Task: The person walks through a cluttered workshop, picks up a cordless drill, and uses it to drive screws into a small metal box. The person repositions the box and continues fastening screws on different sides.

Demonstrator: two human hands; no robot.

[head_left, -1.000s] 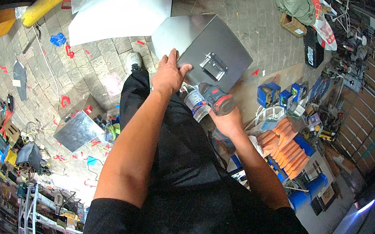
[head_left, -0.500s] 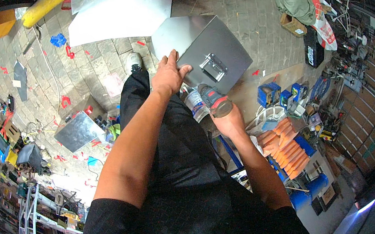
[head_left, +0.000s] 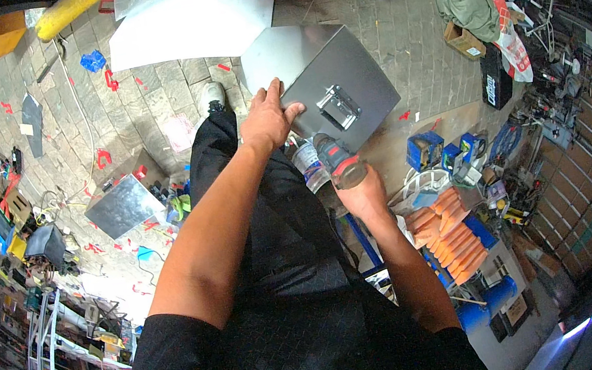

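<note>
A grey sheet-metal box (head_left: 363,73) stands in front of me, with a shiny metal handle (head_left: 339,107) fitted on the side nearest me. My left hand (head_left: 268,118) lies on the box's left corner, fingers stretched out and pressing on the metal. Wrapped round a red and black cordless drill (head_left: 339,159), my right hand (head_left: 364,193) keeps it just below the handle. The drill's front end points at the box near the handle's lower edge; its tip and any contact are hidden. A clear plastic tub (head_left: 308,166) shows beside the drill.
A large white sheet (head_left: 190,27) lies on the brick floor behind the box. To the left sits another metal box (head_left: 124,207). Orange folded material (head_left: 453,237), blue crates (head_left: 425,150) and metal racks (head_left: 587,162) crowd the right. Red scraps are scattered about.
Almost nothing differs. The drill has shifted very slightly, while the box and my left hand stay in place.
</note>
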